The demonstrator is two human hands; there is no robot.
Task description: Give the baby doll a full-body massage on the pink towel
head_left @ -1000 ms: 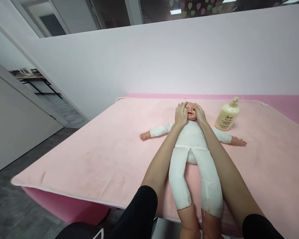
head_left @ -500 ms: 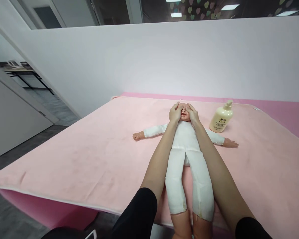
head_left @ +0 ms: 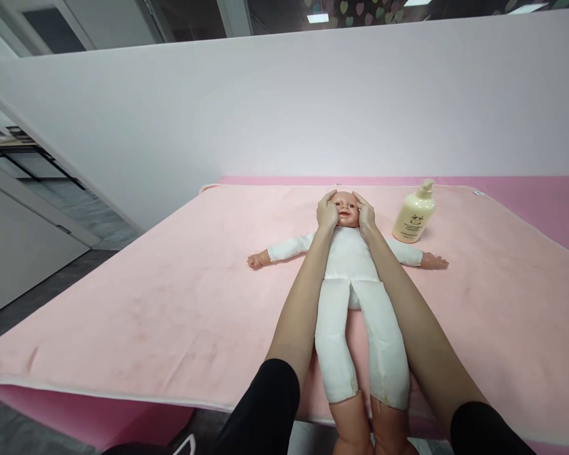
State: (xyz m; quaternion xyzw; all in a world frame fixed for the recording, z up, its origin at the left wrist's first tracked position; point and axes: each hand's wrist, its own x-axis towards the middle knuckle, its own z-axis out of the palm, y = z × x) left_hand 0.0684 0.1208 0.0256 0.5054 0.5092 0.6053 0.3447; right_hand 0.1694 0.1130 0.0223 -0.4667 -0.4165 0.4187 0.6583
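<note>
A baby doll [head_left: 351, 256] with a white cloth body lies on its back, arms spread, its feet toward me. My left hand [head_left: 327, 212] cups the left side of the doll's head, fingers curved round it and thumb at the temple. On the opposite side, my right hand [head_left: 365, 212] holds the head in the same way. The doll's eyes, nose and mouth show between my hands. Just right of the doll's arm stands a pale yellow pump bottle [head_left: 413, 217], slightly tilted in view.
A pink towel [head_left: 180, 278] covers the table under the doll. Behind it, a bright pink strip [head_left: 526, 199] borders the white wall [head_left: 284, 107]. A grey door [head_left: 23, 246] is at the left.
Both thumbs have slid outward from the doll's eyes to the sides of its head, uncovering the eyes. The view has shifted slightly.
</note>
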